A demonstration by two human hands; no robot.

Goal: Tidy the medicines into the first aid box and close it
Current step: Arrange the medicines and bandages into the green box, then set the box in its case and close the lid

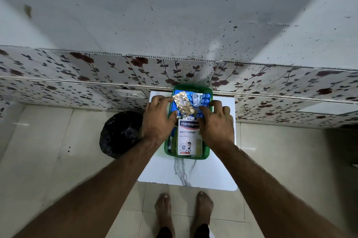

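At the frame's centre the open green first aid box [168, 150] sits on a white table [213, 170], the left hand [157, 119] pinching a gold blister strip [183, 104] over it while the right hand [216, 124] presses spread fingers onto blue strips [205, 100] and the plaster packet [188, 137] inside.

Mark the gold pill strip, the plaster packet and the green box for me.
gold pill strip [183, 104], head view, middle of the foil.
plaster packet [187, 137], head view, white front under the word WASHPROOF.
green box [186, 156], head view, near rim.
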